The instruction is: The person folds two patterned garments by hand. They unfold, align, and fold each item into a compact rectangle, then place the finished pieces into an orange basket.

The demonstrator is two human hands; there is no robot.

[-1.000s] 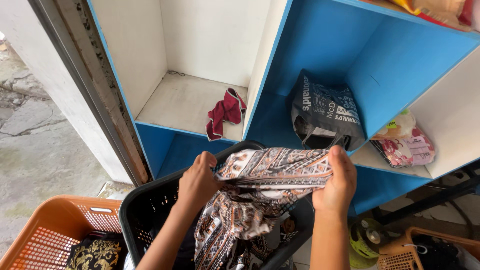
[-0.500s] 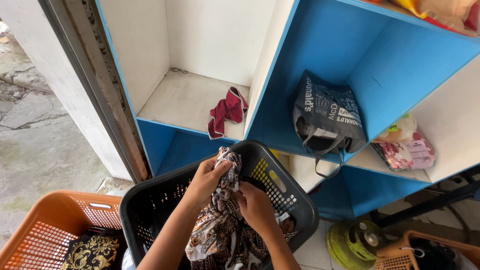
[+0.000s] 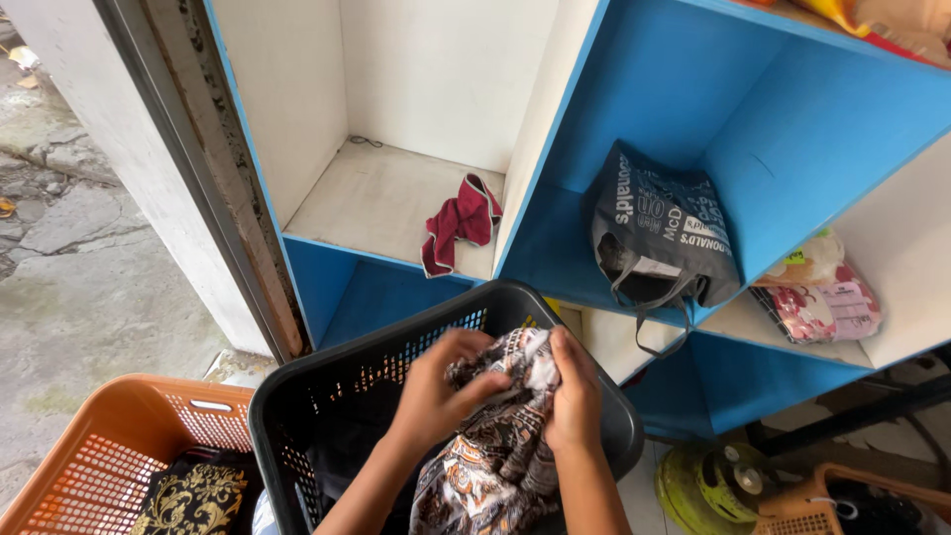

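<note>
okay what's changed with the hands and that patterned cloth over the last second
The left hand and right hand have come together: a second ago they held the patterned cloth stretched wide between them, now it is bunched between both hands over the black basket. Neither hand let go. The red cloth on the shelf, the dark bag and the orange basket stayed put.

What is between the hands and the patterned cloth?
Nothing visible. The left hand and the right hand both already hold the patterned cloth, bunched between them above the black basket.
</note>
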